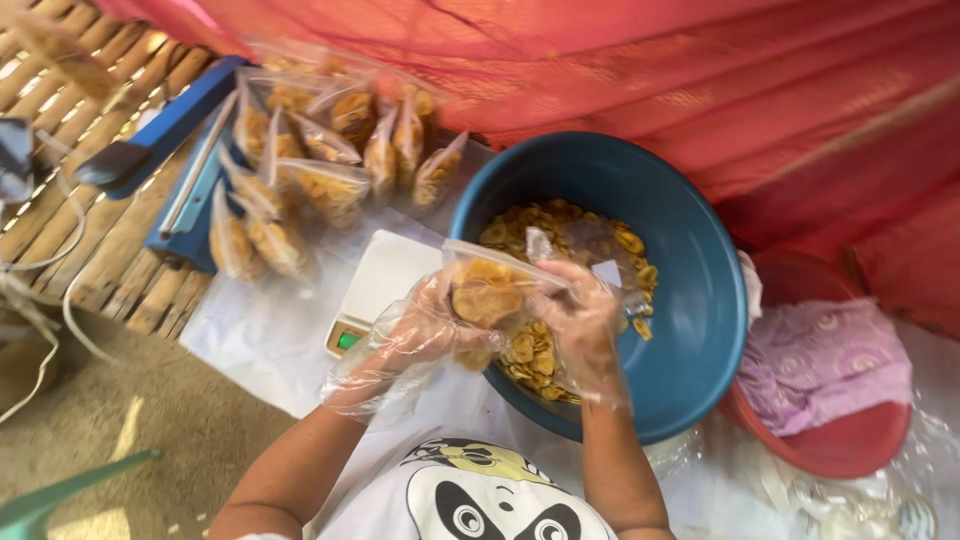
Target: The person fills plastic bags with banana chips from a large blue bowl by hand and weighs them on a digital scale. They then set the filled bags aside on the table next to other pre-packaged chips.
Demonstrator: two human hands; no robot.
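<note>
Left hand point(425, 330) and right hand point(580, 320), both in loose clear gloves: gripping one clear bag point(500, 285) of yellow chips over blue basin point(690, 300). Adjacent: white scale point(385, 280), filled bags point(310, 150), blue sealer point(185, 170), red basin point(850, 450).

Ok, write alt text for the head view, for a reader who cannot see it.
Two hands in clear plastic gloves, left hand and right hand, hold a small clear bag of yellow chips over a blue basin of more chips. Behind it lie a white scale, a pile of filled bags and a blue sealer.
</note>
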